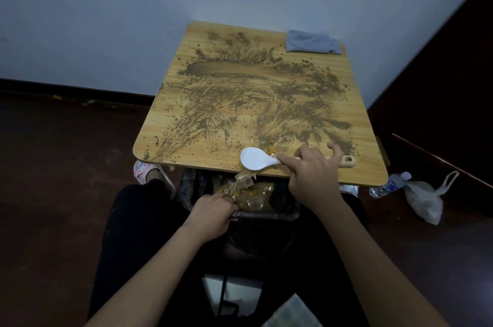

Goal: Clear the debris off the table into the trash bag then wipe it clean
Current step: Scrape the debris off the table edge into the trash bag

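Most of the brown debris (248, 92) lay far of the right hand (312, 172), which gripped a brush (256, 159) lying left-to-right along the table (165, 102) near edge. Just below, the left hand (213, 209) pinched the trash bag (253, 216) rim.

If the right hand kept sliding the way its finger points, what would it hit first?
Probably nothing on the table: the right hand points left along the near edge, pushing the white brush; past it lies only scattered dirt.

Bare forearms, black trousers (138, 220), pink slipper (144, 170).
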{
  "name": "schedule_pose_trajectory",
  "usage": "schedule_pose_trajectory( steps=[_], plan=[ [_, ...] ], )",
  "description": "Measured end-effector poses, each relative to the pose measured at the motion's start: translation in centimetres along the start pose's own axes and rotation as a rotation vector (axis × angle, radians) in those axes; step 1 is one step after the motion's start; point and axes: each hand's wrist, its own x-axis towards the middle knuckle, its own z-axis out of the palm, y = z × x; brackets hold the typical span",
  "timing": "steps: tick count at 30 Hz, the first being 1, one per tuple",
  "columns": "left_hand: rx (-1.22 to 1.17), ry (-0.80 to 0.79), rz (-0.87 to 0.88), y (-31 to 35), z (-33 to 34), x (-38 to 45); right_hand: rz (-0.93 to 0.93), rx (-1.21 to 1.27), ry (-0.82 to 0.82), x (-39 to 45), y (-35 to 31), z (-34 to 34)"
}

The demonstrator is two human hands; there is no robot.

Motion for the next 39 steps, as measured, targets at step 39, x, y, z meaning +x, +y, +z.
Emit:
schedule_pose_trajectory(
  steps=[39],
  plan=[
    [0.02,-0.022,0.001,0.2,0.0,0.2,0.317,-0.027,-0.085,1.9,4.8,0.6]
  ],
)
